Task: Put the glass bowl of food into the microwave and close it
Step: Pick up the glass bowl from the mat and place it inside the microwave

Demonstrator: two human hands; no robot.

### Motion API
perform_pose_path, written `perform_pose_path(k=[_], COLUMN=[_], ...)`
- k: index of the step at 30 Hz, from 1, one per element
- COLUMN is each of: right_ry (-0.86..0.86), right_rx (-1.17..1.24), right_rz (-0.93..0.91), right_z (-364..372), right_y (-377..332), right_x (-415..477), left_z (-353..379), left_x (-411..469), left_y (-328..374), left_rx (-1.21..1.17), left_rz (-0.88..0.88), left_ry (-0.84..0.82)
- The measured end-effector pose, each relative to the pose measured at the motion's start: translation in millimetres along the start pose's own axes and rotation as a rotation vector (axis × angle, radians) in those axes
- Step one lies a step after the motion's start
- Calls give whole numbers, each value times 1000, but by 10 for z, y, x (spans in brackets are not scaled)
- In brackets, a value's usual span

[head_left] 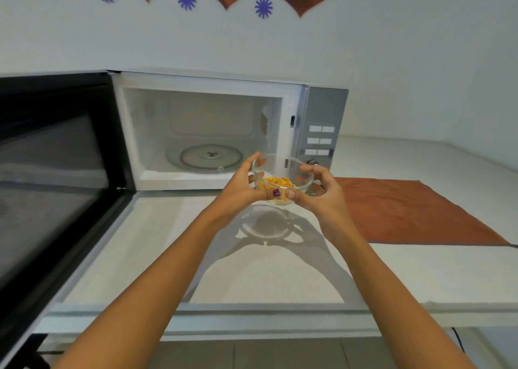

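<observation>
A small glass bowl point(281, 172) with yellow-orange food in it is held in the air above the counter, just in front of the microwave's lower right corner. My left hand point(242, 188) grips its left side and my right hand point(319, 190) grips its right side, thumbs under the near rim. The white microwave point(201, 84) stands against the wall with its cavity empty and the glass turntable point(210, 158) bare. Its black door point(56, 172) is swung wide open to the left.
The silver control panel point(321, 140) with buttons and a knob is right of the cavity. An orange cloth point(406, 209) lies on the white counter point(252, 279) to the right. The counter's front edge runs below my forearms.
</observation>
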State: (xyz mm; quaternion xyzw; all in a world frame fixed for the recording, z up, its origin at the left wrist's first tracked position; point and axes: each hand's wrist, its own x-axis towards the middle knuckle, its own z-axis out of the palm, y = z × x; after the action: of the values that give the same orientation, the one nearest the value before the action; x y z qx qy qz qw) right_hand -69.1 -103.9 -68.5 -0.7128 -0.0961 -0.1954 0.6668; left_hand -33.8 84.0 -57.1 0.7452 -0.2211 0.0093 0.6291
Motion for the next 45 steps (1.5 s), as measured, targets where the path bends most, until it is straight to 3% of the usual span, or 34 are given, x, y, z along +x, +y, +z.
perform_pose_path(k=[14,21,34,45], right_ry=[-77,-90,-178,-176], right_rx=[91,44,195,129], right_rz=[31,55,119,172], right_z=[1044,1390,1688,1859], right_y=[83,251,475,641], right_x=[677,1262,1985,2178], left_z=[-932,-1375,-1573,-1695], left_x=[127,656,1243,1449], left_y=[-140,-272,-528,-731], left_rx=[-60,86,-176,-165], left_rz=[-38,-106,-121,-158], left_ry=[183,190,338,393])
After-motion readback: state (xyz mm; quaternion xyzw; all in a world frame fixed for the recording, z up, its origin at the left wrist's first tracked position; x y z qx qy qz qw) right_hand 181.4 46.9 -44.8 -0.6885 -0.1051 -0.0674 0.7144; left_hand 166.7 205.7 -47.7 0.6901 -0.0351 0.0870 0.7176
